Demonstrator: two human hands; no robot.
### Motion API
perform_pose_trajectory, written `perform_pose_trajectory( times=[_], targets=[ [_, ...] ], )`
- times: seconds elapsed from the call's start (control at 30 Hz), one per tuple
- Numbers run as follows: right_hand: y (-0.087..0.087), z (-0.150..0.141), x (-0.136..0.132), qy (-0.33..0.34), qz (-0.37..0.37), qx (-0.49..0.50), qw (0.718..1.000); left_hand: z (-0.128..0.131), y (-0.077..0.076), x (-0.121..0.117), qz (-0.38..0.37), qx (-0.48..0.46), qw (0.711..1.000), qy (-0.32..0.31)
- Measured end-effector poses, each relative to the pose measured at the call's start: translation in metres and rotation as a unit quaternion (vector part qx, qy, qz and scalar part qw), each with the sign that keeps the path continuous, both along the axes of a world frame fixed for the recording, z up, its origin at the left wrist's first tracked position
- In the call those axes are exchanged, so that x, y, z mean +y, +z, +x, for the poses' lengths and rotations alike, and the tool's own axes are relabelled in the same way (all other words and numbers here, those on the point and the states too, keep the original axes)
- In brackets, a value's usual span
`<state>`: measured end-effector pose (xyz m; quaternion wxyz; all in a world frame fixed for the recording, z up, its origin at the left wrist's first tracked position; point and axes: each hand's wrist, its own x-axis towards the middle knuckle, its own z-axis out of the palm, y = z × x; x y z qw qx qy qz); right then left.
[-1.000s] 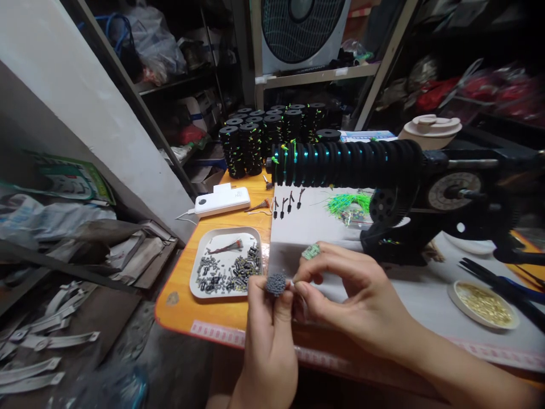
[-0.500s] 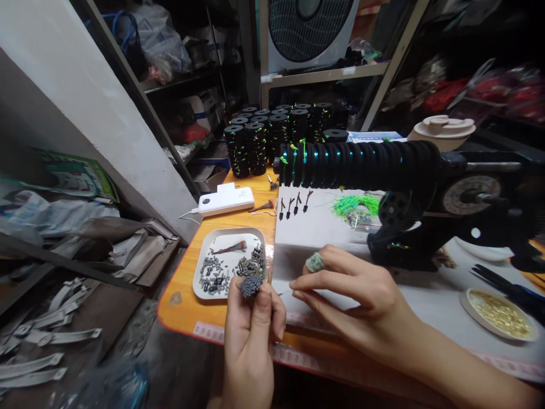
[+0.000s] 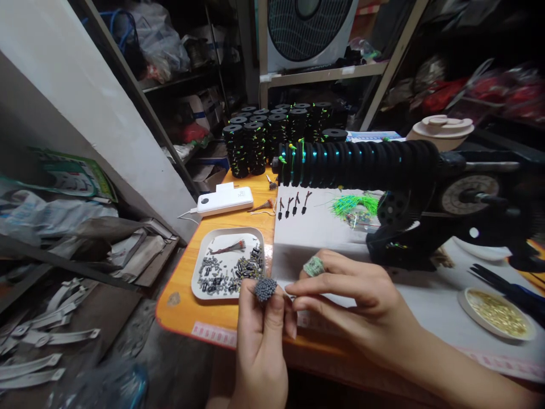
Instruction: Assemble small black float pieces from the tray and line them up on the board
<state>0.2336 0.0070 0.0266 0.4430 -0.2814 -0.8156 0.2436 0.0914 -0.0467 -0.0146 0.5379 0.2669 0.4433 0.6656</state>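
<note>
A tight bundle of dark grey, bead-like tips [image 3: 265,289] pokes up from my left hand [image 3: 264,335], whose thumb and fingers are closed around it. To its right, my right hand [image 3: 353,295] has thumb and forefinger pinched together by the left fingertips. Something thin seems to lie between the two hands, but it is too small to name. A green wrap [image 3: 314,266] is around one right finger. Behind the left hand, a white tray [image 3: 196,278] holds loose grey pieces, small black-and-metal parts and a wire bundle with orange ends [image 3: 232,247].
A black machine [image 3: 426,199] carries a ribbed roller [image 3: 361,162] with green-tipped lines. Black spools [image 3: 255,147] stand behind. Also here are a white power bank [image 3: 225,201], green strands [image 3: 357,204], a dish of golden bits [image 3: 496,315] and dark-handled pliers [image 3: 506,289].
My left hand has moved right with the bundle, closer to my right hand. The right fingertips have shifted slightly left and now almost meet the left fingers.
</note>
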Motion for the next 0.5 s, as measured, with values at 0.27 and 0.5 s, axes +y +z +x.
perform_pose_trajectory(
  times=[0.27, 0.5],
  targets=[
    [0.006, -0.007, -0.009, 0.005, 0.098, -0.072, 0.993, 0.015, -0.002, -0.004, 0.136, -0.04, 0.985, 0.1],
    [0.004, 0.003, -0.008, -0.044, 0.193, -0.078, 0.977, -0.041, 0.01, 0.01, 0.197, 0.082, 0.963, 0.164]
  ],
)
